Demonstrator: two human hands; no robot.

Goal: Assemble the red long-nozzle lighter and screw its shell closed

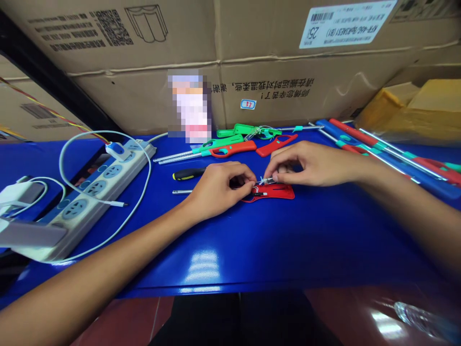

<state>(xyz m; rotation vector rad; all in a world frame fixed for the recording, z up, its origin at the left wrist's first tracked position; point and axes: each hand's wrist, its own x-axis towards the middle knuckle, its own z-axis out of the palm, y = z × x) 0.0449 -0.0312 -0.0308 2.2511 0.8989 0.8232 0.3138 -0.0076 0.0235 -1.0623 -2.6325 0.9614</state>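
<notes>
My left hand (225, 185) and my right hand (306, 163) meet over an opened red lighter casing (284, 192) lying on the blue table. Between my right thumb and fingers is a small clear plastic part (268, 180). My left fingertips pinch at its left end, where a thin wire or tube seems to run; what exactly they hold is too small to tell. A small black part with a white end (260, 193) rests in the casing. The lighter's metal tube (182, 192) sticks out left from under my left hand. Behind that hand lies a black-and-yellow screwdriver (187, 174), partly hidden.
Long-necked lighters, a green one (225, 142) and an orange one (234, 148), lie behind my hands. More lighters (382, 149) are at right. A power strip (104, 187) with looping white cable stands left. A cardboard box (144, 96) walls the back, a blurred upright object (192, 108) before it.
</notes>
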